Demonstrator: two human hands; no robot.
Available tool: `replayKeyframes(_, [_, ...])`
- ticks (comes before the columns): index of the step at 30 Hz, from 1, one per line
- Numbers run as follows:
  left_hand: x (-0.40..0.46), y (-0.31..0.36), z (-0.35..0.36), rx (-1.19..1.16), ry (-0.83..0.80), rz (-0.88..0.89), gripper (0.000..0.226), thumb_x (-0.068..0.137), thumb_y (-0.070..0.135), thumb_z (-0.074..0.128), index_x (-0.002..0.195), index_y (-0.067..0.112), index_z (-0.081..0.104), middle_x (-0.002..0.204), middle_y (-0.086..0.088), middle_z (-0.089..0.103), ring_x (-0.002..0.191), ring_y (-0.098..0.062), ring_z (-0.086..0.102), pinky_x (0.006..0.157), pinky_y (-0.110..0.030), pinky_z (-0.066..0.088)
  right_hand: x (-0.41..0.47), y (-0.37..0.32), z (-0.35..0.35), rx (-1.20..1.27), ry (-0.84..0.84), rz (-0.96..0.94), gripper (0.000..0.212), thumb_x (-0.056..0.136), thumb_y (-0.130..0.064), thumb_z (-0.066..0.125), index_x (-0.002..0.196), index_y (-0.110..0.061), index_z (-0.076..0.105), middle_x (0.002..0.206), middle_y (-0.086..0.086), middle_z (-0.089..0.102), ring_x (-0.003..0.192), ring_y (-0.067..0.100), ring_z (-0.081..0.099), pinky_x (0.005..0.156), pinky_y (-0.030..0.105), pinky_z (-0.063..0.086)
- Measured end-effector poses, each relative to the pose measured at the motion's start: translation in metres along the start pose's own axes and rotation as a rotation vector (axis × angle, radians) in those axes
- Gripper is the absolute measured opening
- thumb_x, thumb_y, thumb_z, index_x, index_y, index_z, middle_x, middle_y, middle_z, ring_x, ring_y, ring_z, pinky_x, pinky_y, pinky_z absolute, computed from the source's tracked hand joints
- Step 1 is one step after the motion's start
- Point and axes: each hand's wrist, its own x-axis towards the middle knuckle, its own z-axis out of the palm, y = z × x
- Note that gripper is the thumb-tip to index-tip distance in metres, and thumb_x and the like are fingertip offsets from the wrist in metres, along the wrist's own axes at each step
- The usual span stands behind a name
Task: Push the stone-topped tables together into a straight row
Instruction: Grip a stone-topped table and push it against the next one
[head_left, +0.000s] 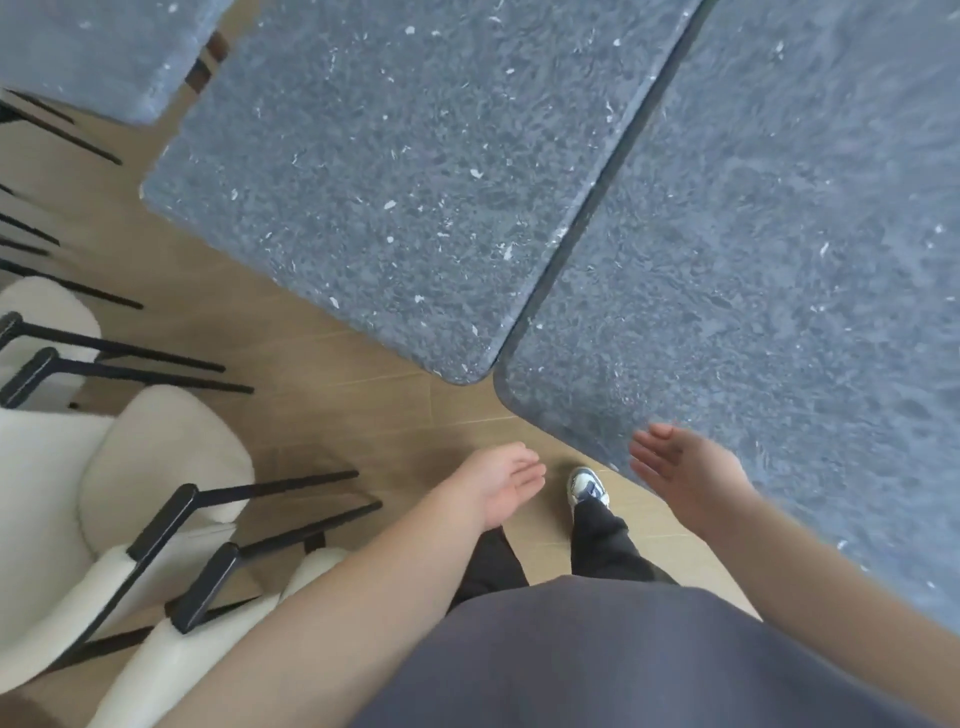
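Standing at the near corner of a grey stone counter, a person looks down at two bare hands. The right hand is open, with the fingers straight and a little spread and the palm turned to the left. It hangs over the near edge of that counter, by the round corner. I cannot tell if it touches the stone. It holds nothing.

The left hand is open too, with loose fingers pointing right. It is in the air over the wooden floor and holds nothing. It is apart from both counters.

A second stone counter sits just to the left of the first one. Their long sides run side by side with only a thin dark gap between them. The near corners almost meet. A third stone counter is far off at the top left, apart from the second, with floor showing between them.

White chairs with black legs stand on the left. One shoe shows on the floor between the hands.
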Motion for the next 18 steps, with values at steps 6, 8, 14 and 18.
replayKeyframes(6, [0.034,0.023,-0.005,0.180,-0.064,-0.059,0.042,0.098,0.001,0.053,0.138,-0.005,0.041,0.145,-0.021,0.044,0.135,-0.032,0.045,0.113,-0.042,0.037,-0.005,0.032,-0.001,0.118,0.144,0.042,0.020,0.101,-0.006,0.042,0.107,0.000,0.060,0.108,0.019,0.067,0.092,0.028,0.067,0.082,0.039,0.054])
replayKeyframes(8, [0.045,0.026,-0.007,0.180,-0.101,-0.076,0.046,0.097,0.006,0.057,0.140,-0.002,0.041,0.145,-0.018,0.043,0.137,-0.031,0.042,0.115,-0.041,0.035,-0.006,0.052,0.003,0.140,0.198,0.062,0.022,0.102,-0.011,0.040,0.108,0.000,0.059,0.106,0.018,0.067,0.093,0.029,0.066,0.089,0.040,0.053])
replayKeyframes(14, [0.071,0.018,0.003,0.011,-0.148,-0.090,0.054,0.095,0.022,0.063,0.142,0.004,0.043,0.148,-0.014,0.044,0.141,-0.028,0.039,0.116,-0.040,0.034,0.004,0.097,0.007,0.516,0.239,0.128,0.070,0.099,-0.047,0.053,0.146,0.001,0.033,0.140,0.025,0.049,0.124,0.038,0.056,0.107,0.046,0.046])
replayKeyframes(18, [0.075,0.009,0.008,-0.074,-0.162,-0.073,0.053,0.096,0.025,0.063,0.141,0.004,0.044,0.146,-0.012,0.046,0.143,-0.027,0.036,0.116,-0.039,0.032,0.019,0.094,0.005,0.838,0.314,-0.027,0.078,0.098,-0.049,0.054,0.156,-0.010,0.020,0.152,0.012,0.044,0.138,0.030,0.047,0.112,0.046,0.041])
